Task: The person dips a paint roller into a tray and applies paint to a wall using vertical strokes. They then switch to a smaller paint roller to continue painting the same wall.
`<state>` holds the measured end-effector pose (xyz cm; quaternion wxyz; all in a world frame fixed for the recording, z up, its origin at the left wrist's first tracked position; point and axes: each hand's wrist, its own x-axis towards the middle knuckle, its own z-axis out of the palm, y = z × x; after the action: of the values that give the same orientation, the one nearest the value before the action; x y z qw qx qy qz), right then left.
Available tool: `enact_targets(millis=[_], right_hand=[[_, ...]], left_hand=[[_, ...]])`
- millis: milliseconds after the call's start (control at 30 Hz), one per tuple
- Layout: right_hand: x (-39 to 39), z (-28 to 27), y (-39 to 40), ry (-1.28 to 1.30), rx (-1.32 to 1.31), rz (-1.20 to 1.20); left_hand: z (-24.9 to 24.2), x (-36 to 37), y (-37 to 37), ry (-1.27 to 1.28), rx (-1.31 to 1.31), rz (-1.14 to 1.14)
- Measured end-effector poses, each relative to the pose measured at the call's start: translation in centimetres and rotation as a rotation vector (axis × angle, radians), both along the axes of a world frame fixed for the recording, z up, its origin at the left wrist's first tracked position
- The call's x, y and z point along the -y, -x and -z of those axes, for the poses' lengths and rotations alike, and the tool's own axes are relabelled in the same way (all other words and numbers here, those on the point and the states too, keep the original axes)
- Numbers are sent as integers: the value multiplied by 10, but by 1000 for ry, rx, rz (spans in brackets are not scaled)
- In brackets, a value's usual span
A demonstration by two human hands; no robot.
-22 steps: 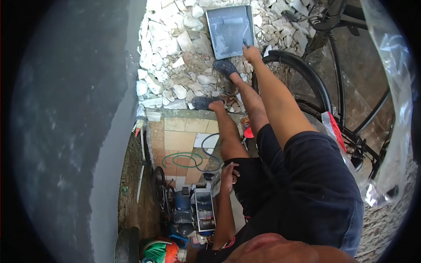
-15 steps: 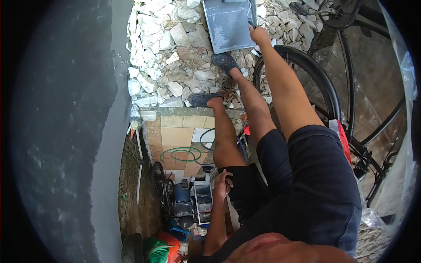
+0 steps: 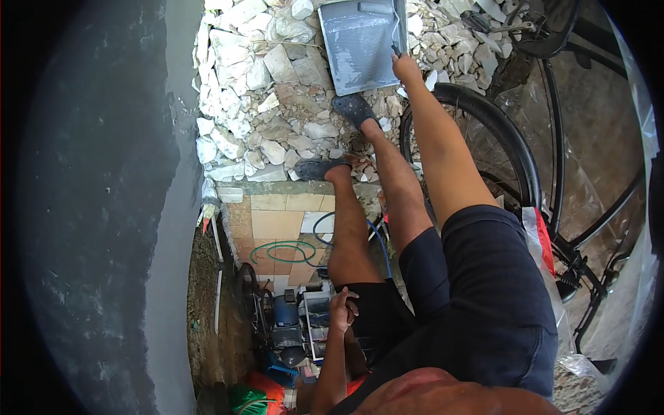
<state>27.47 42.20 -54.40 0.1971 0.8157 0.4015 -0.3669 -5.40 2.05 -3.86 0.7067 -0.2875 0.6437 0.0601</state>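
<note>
My right hand (image 3: 407, 70) is closed round the dark handle of a paint roller (image 3: 376, 8), at the top of the view. The roller's thin wire frame (image 3: 395, 29) runs up from the handle, and its grey sleeve lies at the far end of a grey paint tray (image 3: 360, 52). Wet grey paint streaks the tray's ribbed slope. Low in the view, my left hand (image 3: 343, 309) rests by my dark shorts with loosely bent fingers, holding nothing that I can see.
A wall (image 3: 90, 207) with dark and lighter grey areas fills the left side. Broken white stones (image 3: 277, 104) lie under my clogs (image 3: 321, 169). A bicycle wheel (image 3: 526, 152) stands close to my right arm. Coiled green hose (image 3: 283, 251) lies on tiles; a white rack (image 3: 317, 321) stands below.
The view has shifted, so the tray, my right hand and my legs appear slightly lower. More of the roller's sleeve and frame shows. My grip on the handle looks the same.
</note>
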Motion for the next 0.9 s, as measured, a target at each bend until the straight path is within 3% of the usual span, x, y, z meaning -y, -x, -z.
enact_targets(millis=[33, 367, 900], right_hand=[[5, -4, 0, -76, 33, -82], [51, -61, 0, -22, 19, -30], [174, -89, -25, 58, 73, -46]], left_hand=[[0, 1, 0, 2, 0, -7], [2, 2, -3, 7, -10, 11], [4, 2, -8, -13, 1, 41]])
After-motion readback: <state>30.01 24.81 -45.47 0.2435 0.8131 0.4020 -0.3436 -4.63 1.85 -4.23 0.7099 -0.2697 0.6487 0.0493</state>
